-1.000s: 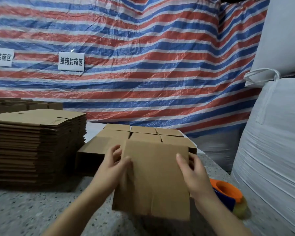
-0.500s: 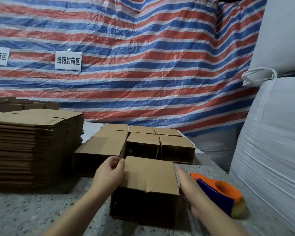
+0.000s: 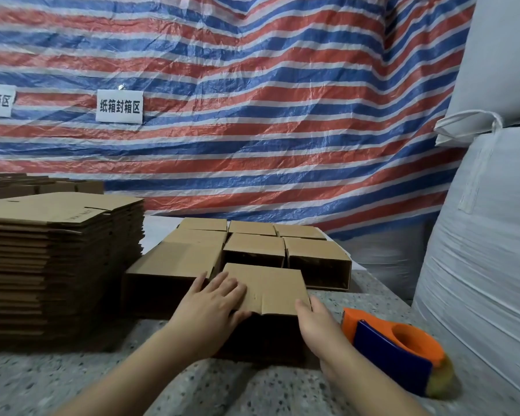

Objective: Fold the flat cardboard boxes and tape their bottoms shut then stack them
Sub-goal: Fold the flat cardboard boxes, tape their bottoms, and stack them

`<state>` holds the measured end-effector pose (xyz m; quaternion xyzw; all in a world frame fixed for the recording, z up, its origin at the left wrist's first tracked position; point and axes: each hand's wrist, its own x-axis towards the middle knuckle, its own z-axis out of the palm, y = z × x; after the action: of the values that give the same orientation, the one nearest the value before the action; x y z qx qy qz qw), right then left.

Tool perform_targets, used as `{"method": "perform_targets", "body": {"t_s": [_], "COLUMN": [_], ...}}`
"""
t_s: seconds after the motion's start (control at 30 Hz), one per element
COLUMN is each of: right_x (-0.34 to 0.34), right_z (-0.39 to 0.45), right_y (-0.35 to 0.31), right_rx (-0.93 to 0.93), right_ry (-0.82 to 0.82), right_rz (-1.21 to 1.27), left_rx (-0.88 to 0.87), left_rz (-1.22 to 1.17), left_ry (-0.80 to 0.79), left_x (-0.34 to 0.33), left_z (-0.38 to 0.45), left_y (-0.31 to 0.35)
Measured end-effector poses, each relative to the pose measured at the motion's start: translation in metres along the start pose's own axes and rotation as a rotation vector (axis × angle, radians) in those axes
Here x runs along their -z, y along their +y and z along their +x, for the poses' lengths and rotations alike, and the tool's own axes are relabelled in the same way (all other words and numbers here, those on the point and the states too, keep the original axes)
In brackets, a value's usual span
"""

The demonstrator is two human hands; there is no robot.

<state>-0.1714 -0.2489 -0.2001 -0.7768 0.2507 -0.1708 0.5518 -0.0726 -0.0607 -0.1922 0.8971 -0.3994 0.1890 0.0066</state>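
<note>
On the speckled desk [image 3: 72, 382], right in front of you, the folded box [image 3: 270, 286] lay on its side with its open mouth toward you, just ahead of the finished boxes [image 3: 282, 250] ranked behind it. Your left hand [image 3: 213, 304] lay flat on the box's upper panel, fingers straight, a released grip that pressed rather than grasped, apparently to pin the flaps square. Your right hand [image 3: 315, 325] braced the near right corner, thumb against the edge; its fingers were hidden behind the box, so I cannot tell whether that grip was clenched. The tape dispenser [image 3: 400, 355] sat just beside your right wrist, within easy reach for sealing, and the stack of flat boxes [image 3: 57, 262] stood at your left as supply. Compared with 1 second before, the box had come down from upright between both hands onto the desk, and over the last 0.5 seconds your left hand had flattened and your right had closed in on the corner.
</note>
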Motion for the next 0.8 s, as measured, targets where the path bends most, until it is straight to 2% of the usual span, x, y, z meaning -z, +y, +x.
{"method": "perform_targets", "body": {"t_s": [0.37,0.63,0.8], "right_x": [-0.026,-0.027,-0.021], "right_z": [0.087,0.089,0.081], "right_y": [-0.011,-0.009,-0.021], "right_rx": [0.058,0.056,0.054], "right_ry": [-0.028,-0.012,0.027], "right_rz": [-0.179,-0.214,-0.198], "left_rx": [0.119,0.119,0.152], "left_rz": [0.087,0.088,0.003], "left_ry": [-0.037,-0.003,-0.008], "left_x": [-0.027,-0.035,-0.024], "left_z": [0.062,0.063,0.057], "left_y": [-0.03,-0.032,-0.029]}}
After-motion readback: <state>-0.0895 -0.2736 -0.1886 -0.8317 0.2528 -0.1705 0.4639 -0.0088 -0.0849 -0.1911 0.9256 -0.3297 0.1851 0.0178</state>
